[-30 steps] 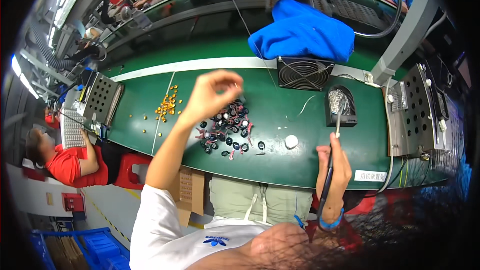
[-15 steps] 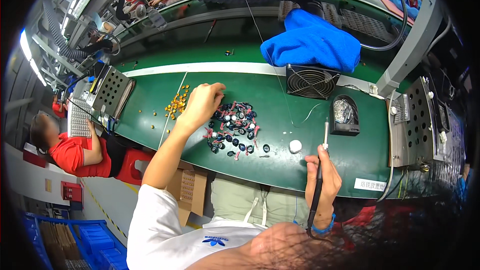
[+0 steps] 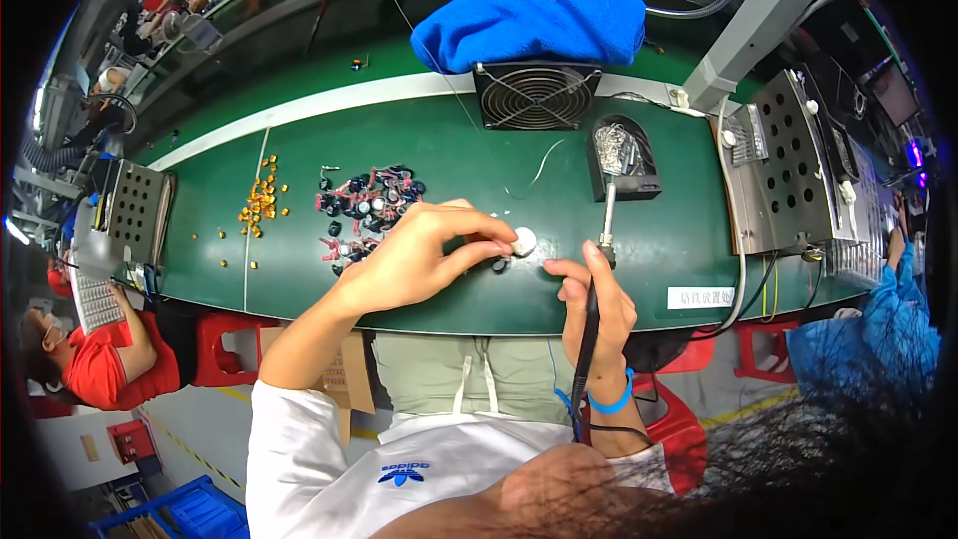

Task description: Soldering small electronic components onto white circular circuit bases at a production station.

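My left hand (image 3: 424,255) reaches over the bench, thumb and index finger pinched together beside a small white round piece (image 3: 524,241). What the fingertips hold, if anything, is too small to make out. Just below them lies a small dark round part (image 3: 501,266). My right hand (image 3: 599,314) grips a soldering iron (image 3: 608,217) by its black handle, its metal shaft pointing up and away. To the left of the white piece spreads a pile of small dark round parts with red wires (image 3: 371,198), partly behind my left hand.
Small gold-coloured pieces (image 3: 259,202) lie scattered farther left on the green bench (image 3: 439,130). A black holder (image 3: 647,185) with tangled metal bits stands beyond the iron. Behind are a fan (image 3: 537,97) and a blue cloth (image 3: 529,15). A perforated metal box (image 3: 783,160) stands right.
My left hand has come from beyond the dark pile, right and nearer to me, to the white piece. The soldering iron stays in my right hand. The whole view has shifted.
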`<state>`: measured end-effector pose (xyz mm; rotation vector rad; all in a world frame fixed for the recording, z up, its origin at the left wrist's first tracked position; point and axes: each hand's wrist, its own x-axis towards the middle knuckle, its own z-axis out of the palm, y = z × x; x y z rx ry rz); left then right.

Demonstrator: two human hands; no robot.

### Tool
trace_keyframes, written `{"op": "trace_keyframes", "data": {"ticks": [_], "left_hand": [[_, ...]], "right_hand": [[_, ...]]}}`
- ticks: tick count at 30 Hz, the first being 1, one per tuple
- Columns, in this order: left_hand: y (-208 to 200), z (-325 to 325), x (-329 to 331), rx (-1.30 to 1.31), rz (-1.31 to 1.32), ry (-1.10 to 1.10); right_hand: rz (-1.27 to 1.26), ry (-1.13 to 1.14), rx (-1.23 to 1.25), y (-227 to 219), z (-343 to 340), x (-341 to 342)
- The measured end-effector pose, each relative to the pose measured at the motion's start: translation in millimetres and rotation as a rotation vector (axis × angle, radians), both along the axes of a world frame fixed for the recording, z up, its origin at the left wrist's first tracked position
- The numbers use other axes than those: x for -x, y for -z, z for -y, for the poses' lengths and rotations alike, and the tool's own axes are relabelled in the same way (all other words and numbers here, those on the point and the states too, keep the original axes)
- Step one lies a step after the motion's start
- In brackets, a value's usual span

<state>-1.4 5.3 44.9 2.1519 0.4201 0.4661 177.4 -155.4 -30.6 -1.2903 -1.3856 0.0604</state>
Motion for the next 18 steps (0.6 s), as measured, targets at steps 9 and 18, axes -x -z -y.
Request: {"op": "trace_keyframes", "data": {"ticks": [9, 18], "left_hand": [[25, -3, -10, 0.039, 0.067, -0.109], [14, -24, 41, -0.387, 0.095, -0.307]], "right_hand": [[0.174, -0.08, 0.01, -4, -15, 5], [0.369, -0.061, 0.271, -14, -2, 10]]}}
